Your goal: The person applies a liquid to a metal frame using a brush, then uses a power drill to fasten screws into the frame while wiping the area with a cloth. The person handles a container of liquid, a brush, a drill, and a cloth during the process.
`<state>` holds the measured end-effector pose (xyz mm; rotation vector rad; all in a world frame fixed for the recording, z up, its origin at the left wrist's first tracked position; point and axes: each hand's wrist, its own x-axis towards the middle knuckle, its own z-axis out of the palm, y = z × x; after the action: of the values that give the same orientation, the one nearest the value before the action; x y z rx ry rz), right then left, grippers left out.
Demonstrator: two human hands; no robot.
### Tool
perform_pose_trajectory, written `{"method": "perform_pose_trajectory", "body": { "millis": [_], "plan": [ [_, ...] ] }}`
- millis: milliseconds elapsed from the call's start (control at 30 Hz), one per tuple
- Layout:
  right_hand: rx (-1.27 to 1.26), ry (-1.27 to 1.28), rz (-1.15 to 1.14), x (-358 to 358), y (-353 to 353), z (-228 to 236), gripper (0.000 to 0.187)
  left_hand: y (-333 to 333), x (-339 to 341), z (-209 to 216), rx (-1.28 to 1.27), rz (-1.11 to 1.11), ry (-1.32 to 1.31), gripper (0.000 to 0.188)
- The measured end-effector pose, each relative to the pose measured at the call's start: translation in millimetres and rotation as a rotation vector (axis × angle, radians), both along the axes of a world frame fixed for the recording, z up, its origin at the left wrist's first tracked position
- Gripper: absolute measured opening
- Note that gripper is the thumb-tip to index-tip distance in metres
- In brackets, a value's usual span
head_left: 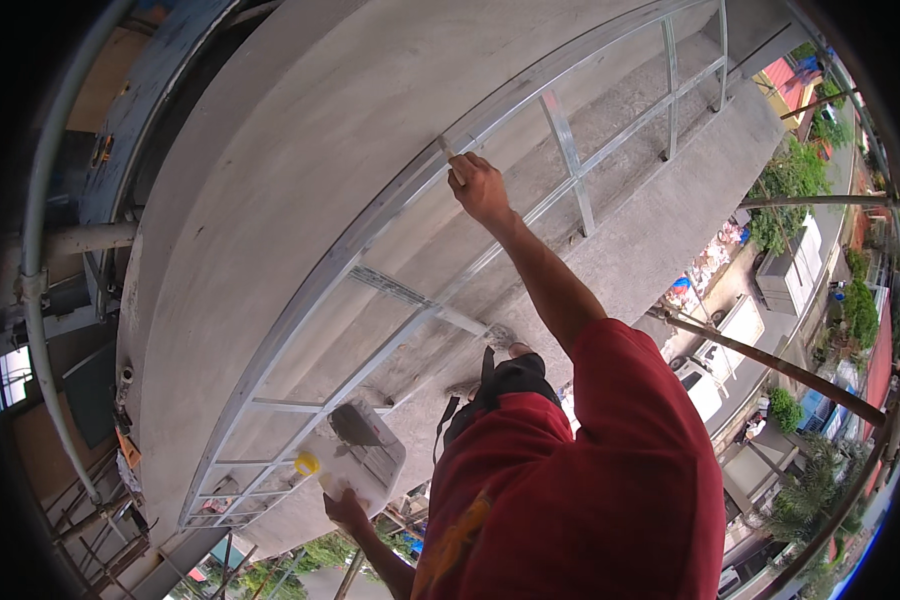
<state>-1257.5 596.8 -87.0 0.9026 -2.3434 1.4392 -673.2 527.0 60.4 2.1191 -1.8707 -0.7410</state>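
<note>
My right hand (pixel 482 190) is raised to the upper rail of a grey metal frame (pixel 567 140). Its fingers close around a small paintbrush (pixel 447 149), whose tip meets the rail. Lower down on the left, my left hand (pixel 346 511) grips the edge of a pale cut-open plastic jug (pixel 382 484). A yellow cap (pixel 306 463) sits at one corner of the jug, and a dark grey patch shows inside it. The jug is held just in front of the frame's lower bars.
A smooth grey concrete wall (pixel 260 190) curves behind the frame, with a concrete ledge (pixel 650 200) along its foot. Scaffold pipes (pixel 770 365) cross on the right, and another pipe (pixel 35 220) stands at left. Far below on the right are a street, parked vehicles and trees (pixel 795 190).
</note>
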Motion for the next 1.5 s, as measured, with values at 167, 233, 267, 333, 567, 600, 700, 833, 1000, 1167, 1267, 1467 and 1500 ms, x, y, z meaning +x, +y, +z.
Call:
{"method": "perform_pose_trajectory", "body": {
  "millis": [167, 233, 267, 333, 567, 600, 700, 833, 1000, 1167, 1267, 1467, 1500],
  "plan": [
    [0.226, 0.129, -0.015, -28.5, 0.6, -16.6, 0.009, 6.3, 10.7, -0.9, -0.026, 0.001, 0.025, 0.062],
    [0.203, 0.147, -0.067, -30.6, 0.4, -8.0, 0.007, 12.5, 27.9, -8.5, -0.071, 0.015, 0.037, 0.063],
    [0.225, 0.128, -0.069, -33.5, 3.7, -7.8, 0.007, 15.3, 32.0, -10.5, -0.046, 0.032, 0.023, 0.064],
    [0.251, 0.067, 0.002, -39.0, 6.5, -1.4, 0.009, 18.2, 36.5, -12.0, 0.002, 0.064, -0.002, 0.065],
    [0.144, 0.036, -0.023, -27.0, 5.9, -12.5, 0.014, 23.0, 44.7, -19.4, -0.065, 0.065, -0.01, 0.05],
    [0.13, 0.045, -0.001, -6.0, 0.2, -21.9, 0.014, 22.9, 44.3, -18.8, -0.065, 0.061, -0.007, 0.05],
    [-0.006, 0.024, 0.181, 68.0, -36.5, -36.8, 0.015, 21.7, 43.3, -22.1, -0.128, 0.041, 0.029, 0.05],
    [-0.034, -0.178, 0.701, 126.4, -72.8, -24.5, 0.015, 19.8, 44.4, -21.0, -0.122, 0.002, 0.096, 0.051],
    [-0.132, -0.318, 0.323, 83.8, -40.7, -37.6, 0.014, 22.6, 39.4, -17.9, -0.157, 0.049, 0.007, 0.052],
    [-0.229, -0.274, -0.554, 6.8, 28.9, -55.0, 0.014, 25.0, 60.2, -19.9, -0.029, 0.173, 0.032, 0.061],
    [-0.777, -0.634, -0.465, 6.3, 11.6, -65.2, 0.019, 23.9, 62.9, -19.5, -0.035, 0.115, 0.045, 0.06],
    [-0.54, -1.102, 0.072, 163.1, -63.8, -56.5, 0.018, 10.2, 54.6, -14.2, -0.05, 0.04, -0.046, 0.059],
    [-0.416, -1.135, 0.243, 177.1, -62.2, -43.8, 0.018, 12.0, 50.8, -10.6, -0.108, 0.011, -0.049, 0.059]
  ]
}}
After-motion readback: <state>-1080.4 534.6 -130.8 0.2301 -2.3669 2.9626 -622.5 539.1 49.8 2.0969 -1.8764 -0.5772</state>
